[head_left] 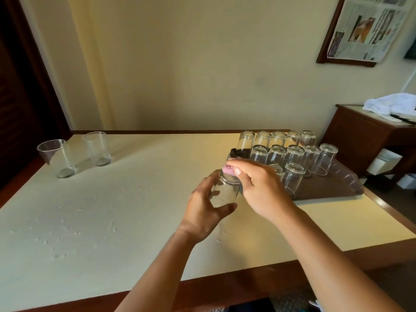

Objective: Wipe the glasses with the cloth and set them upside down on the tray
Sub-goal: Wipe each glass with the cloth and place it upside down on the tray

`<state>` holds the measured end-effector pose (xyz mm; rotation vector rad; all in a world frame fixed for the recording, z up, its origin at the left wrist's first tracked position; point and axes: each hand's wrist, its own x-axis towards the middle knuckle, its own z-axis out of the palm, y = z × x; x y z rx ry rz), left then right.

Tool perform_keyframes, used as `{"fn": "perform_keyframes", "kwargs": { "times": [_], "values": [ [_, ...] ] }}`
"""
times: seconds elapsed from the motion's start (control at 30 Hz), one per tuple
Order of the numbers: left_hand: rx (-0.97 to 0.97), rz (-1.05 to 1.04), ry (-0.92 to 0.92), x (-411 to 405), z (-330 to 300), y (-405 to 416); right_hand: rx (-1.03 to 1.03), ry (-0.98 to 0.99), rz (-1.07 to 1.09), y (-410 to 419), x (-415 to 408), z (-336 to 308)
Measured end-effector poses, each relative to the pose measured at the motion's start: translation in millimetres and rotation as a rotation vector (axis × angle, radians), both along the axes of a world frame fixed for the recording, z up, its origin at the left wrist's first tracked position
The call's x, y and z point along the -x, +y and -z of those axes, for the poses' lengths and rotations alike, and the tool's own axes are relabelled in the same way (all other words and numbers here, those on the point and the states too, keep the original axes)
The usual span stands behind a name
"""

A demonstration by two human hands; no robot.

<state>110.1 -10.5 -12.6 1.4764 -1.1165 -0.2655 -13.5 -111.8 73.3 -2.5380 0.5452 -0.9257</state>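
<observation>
My left hand (203,206) grips a clear glass (226,190) above the middle of the table, its base pointing away from me. My right hand (258,185) pinches a small pink cloth (229,170) against the far end of that glass. Just to the right lies a dark brown tray (333,185) with several clear glasses (295,176) standing upside down in rows. Two more glasses (57,157) stand upright at the table's far left corner.
The cream table top (112,210) has a wooden edge along the front. A dark wooden side table (364,134) with a white cloth (391,103) on it stands at the right. A framed newspaper (364,28) hangs on the wall.
</observation>
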Motion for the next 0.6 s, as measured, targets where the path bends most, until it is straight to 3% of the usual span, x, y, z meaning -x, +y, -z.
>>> {"fn": "perform_keyframes", "kwargs": {
  "times": [0.13,0.3,0.47,0.6],
  "values": [
    [0.030,-0.021,0.053,-9.3,-1.2,-2.7,0.092,0.003,-0.126,14.1,5.5,6.1],
    [0.007,0.026,0.113,2.8,2.5,-2.8,0.090,0.013,-0.001,-0.8,8.9,3.0],
    [0.048,0.007,0.123,-0.8,0.7,-5.9,0.118,0.022,-0.105,13.2,11.8,10.7],
    [0.020,0.044,0.167,7.1,0.3,-3.9,0.080,-0.009,-0.019,-4.3,14.4,6.2]
  ]
}}
